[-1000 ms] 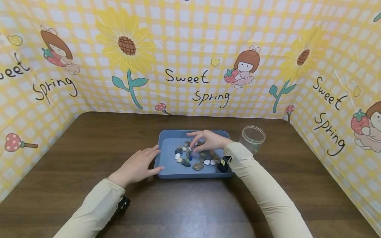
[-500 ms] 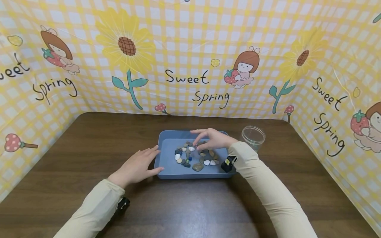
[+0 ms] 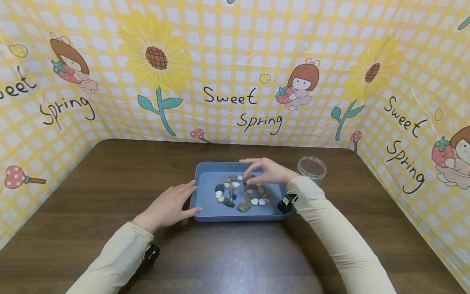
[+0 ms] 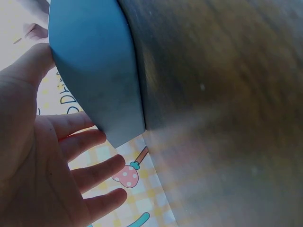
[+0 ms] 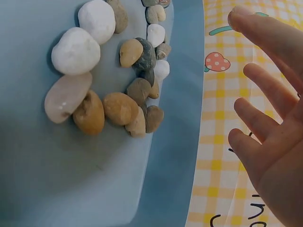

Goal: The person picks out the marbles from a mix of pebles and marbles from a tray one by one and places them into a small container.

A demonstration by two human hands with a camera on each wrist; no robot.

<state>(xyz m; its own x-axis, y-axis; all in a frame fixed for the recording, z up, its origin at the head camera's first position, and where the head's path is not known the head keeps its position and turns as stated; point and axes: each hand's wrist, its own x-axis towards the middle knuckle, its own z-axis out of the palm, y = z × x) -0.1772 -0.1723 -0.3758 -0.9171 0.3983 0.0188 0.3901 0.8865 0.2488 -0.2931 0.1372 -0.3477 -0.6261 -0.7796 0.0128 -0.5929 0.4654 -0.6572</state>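
A blue tray lies on the table with a loop of grey, tan and white pebbles in it. My right hand hovers over the tray's back right, index finger and thumb pointing down at dark pebbles, their tips apart. In the right wrist view, the other fingers are spread and hold nothing; the thumb is out of that frame. My left hand rests against the tray's left end, fingers straight, as the left wrist view also shows along the tray wall. A large grey-brown pebble lies at the front.
Just right of the tray stands a clear round jar, partly hidden by my right sleeve. A small blue bead sits inside the pebble loop. Checked yellow cloth walls in the back and sides of the brown table.
My right hand has moved a little to the right over the pebbles, uncovering white pebbles near the loop's back. The left hand has stayed against the tray.
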